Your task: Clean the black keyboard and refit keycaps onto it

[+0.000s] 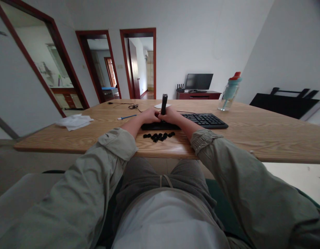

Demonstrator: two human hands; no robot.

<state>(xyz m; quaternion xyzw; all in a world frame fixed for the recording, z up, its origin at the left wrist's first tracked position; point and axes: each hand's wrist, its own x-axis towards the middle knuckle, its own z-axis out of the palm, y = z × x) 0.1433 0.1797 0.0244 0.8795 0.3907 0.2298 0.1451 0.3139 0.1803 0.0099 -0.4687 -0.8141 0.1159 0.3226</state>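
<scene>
A black keyboard (205, 120) lies on the wooden table, its left part behind my hands. Over that part, my right hand (171, 115) is closed around the lower end of a slim black tool (164, 103), which stands upright; its exact kind does not show. My left hand (150, 115) meets the right one at the tool's base, fingers bent and pressed together. What the left fingertips grip, if anything, is hidden. Several loose black keycaps (159, 136) are scattered on the table in front of the keyboard, below my hands.
On the wooden table (266, 135), a blue stick with a white end (127, 117) and crumpled white tissue (74, 121) lie to the left. A coiled black cable (133, 106) is behind them. A clear bottle with a red cap (229, 91) stands back right.
</scene>
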